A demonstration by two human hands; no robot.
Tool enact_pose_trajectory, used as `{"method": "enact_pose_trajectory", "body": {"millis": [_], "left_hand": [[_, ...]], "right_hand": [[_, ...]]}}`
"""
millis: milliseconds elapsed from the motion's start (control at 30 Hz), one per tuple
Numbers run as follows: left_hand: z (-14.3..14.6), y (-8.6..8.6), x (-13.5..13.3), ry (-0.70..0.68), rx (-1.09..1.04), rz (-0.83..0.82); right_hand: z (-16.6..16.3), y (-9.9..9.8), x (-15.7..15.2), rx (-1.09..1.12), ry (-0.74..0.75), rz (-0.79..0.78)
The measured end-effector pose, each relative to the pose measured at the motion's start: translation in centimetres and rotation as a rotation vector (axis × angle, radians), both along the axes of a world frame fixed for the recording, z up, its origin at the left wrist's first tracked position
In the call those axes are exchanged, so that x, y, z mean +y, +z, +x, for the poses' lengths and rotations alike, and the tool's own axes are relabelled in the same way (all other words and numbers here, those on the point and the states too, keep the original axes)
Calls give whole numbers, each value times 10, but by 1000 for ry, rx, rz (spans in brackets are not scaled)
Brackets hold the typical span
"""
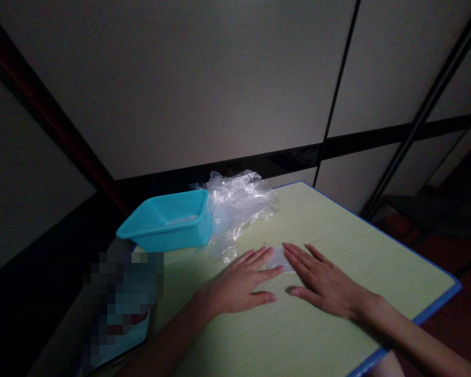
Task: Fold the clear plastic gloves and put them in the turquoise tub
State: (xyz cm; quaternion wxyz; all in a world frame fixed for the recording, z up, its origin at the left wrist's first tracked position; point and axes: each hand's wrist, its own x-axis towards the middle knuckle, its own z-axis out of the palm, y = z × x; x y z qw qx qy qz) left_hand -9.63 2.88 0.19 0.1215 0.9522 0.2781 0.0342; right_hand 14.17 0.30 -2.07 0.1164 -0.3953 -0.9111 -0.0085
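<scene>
A small, flat, whitish translucent piece (278,259), perhaps a plastic bag or sheet, lies on the light green tabletop (306,335). Over its left edge rest the fingertips of my left hand (245,283), the fingers spread apart. My right hand (324,283) lies flat on its right edge, fingers stretched out and the thumb held away. Neither hand grips anything. Parts of the piece are hidden under the fingers. Just beyond my left hand sits a crumpled heap of clear plastic bags (239,204).
A turquoise plastic basin (180,230) stands at the table's far left, with something pale inside. Nearer me on the left is a blurred-out flat object (121,314). Blue trim (439,303) edges the table. Pale cabinet panels (220,94) with black strips rise behind it.
</scene>
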Motion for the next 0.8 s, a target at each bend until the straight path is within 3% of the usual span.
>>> {"method": "enact_pose_trajectory", "body": {"millis": [300,533,800], "left_hand": [[-2,-5,2,80,-128,-71],[-5,-10,3,88,-311,-95],[-4,-11,4,110,-338,-81]], "right_hand": [[4,3,-1,33,14,18],[8,7,-3,188,27,291],[-3,8,-1,-60,62,457]]}}
